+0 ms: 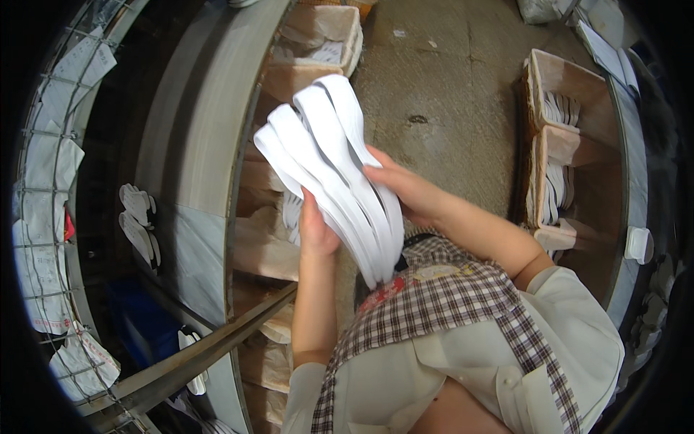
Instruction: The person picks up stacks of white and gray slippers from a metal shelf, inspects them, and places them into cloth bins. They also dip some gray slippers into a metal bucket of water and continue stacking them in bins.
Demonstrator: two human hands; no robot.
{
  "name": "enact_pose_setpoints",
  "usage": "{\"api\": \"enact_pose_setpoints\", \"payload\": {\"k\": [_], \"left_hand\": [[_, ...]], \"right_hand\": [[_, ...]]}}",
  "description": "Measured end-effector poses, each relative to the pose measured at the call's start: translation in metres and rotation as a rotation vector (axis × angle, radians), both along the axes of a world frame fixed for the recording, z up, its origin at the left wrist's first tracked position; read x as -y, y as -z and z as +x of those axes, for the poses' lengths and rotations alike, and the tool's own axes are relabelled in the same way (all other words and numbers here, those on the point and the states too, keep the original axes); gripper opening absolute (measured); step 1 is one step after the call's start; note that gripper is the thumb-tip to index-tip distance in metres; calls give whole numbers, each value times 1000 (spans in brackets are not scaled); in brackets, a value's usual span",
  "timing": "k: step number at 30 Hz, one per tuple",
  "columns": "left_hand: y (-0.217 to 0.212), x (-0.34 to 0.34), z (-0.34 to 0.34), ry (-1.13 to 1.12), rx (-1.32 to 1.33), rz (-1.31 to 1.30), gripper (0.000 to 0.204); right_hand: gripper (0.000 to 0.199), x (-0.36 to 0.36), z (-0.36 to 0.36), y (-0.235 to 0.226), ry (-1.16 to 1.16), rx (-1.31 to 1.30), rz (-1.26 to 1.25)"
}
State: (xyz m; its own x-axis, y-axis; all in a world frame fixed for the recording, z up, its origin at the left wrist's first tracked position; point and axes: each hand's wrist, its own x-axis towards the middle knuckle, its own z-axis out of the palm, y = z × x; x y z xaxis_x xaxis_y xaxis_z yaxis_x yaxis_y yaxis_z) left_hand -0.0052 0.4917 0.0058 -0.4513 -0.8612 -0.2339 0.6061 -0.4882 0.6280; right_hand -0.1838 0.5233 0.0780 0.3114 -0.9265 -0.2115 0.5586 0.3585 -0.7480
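Observation:
Several white shoe soles are held together in a fanned stack in front of my checked apron. Their far ends spread apart, while the near ends come together close to my body. My left hand grips the stack's left edge, thumb up along the outermost sole. On the other side, my right hand is wrapped round the right edge, thumb over the top and fingers partly hidden behind. Both hands are closed on the same bundle.
Lined baskets with more white soles stand at the right and at the far left of the aisle. A long grey worktop runs along my left, with a metal bar crossing near it. Wire mesh holds papers.

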Motion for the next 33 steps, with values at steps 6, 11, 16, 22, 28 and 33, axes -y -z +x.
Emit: {"api": "enact_pose_setpoints", "payload": {"k": [6,11,16,22,28,33], "left_hand": [[2,3,-1,38,-215,246,64],[5,-3,2,51,-286,319,62],[2,-10,5,-17,-270,361,59],[-4,-18,8,-4,-115,137,68],[-19,-30,10,-135,-45,72,58],[-26,-31,14,-183,-147,-50,54]], "right_hand": [[74,9,-11,3,-118,-89,46],[62,21,-12,16,-237,-77,152],[52,23,-10,22,-302,-48,184],[45,25,-7,28,-255,78,128],[59,17,-6,16,-229,-70,121],[84,22,-6,8,-318,-159,-27]]}}
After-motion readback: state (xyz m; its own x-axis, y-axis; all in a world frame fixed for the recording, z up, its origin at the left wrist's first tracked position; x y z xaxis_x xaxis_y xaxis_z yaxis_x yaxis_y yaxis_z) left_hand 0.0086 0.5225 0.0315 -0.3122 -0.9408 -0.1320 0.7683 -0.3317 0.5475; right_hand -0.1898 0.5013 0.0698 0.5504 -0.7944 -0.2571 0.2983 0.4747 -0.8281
